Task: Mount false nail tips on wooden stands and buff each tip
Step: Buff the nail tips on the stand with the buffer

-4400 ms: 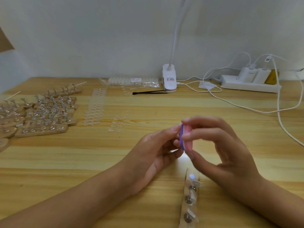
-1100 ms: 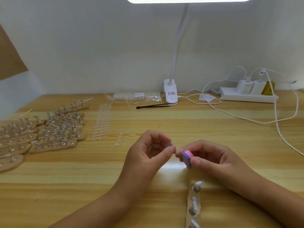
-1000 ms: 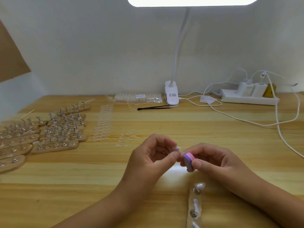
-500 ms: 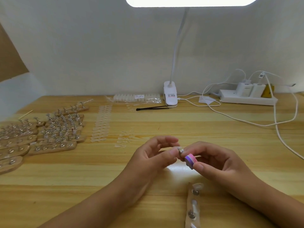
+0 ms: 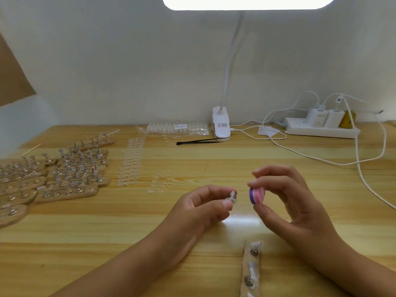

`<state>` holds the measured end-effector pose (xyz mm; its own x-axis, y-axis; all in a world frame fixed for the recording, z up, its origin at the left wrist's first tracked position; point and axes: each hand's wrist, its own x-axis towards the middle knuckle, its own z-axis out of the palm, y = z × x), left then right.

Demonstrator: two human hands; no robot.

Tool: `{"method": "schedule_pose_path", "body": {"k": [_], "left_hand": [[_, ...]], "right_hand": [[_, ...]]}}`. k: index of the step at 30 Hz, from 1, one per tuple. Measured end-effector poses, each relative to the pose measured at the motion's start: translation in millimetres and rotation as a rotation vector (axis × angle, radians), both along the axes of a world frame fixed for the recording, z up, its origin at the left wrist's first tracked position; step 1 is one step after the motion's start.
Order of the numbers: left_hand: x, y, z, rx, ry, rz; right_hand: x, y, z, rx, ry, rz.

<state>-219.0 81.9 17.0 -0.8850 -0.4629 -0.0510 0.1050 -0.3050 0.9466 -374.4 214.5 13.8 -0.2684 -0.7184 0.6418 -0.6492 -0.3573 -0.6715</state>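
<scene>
**Operator:** State of the left hand (image 5: 201, 209)?

**Inspector:** Thumb and forefinger pinch a small silver metal peg (image 5: 233, 192) carrying a clear false nail tip (image 5: 231, 200) — held above the light wooden counter (image 5: 107, 232).

**Operator:** And the right hand (image 5: 289, 202)?

**Inspector:** Its fingers and thumb grip a small pink-and-purple buffing block (image 5: 256, 195), just beside the peg and not touching it.

**Operator:** Location of the stands?

**Inspector:** One narrow wooden stand strip (image 5: 250, 273) lies at the near edge between the forearms, with pegs on it. Many filled wooden stands (image 5: 64, 179) sit in rows at far left — well apart from both hands.
</scene>
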Motion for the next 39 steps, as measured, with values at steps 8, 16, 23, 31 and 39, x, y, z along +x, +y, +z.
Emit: {"method": "schedule_pose_path", "body": {"k": [8,16,23,31,39], "left_hand": [[-0.4,1.1,-1.0,-0.073,0.006,-0.023],[-2.4,1.5,-2.6,-0.108,0.001,0.029],[-3.1,1.3,-4.5,-0.106,-0.029,0.103],[-3.2,4.6,-4.3,-0.147,-0.037,0.133],[-3.0,4.4,-3.9,-0.162,-0.046,0.143]], "right_hand": [[6.8,2.5,-1.9,-0.039,0.111,0.127],[7.0,0.3,-1.9,-0.011,0.069,0.142],[6.8,-3.0,-3.0,0.057,-0.137,0.173],[7.8,0.1,-2.9,-0.061,-0.158,0.15],[9.3,1.9,0.3,0.019,-0.211,0.138]]}}
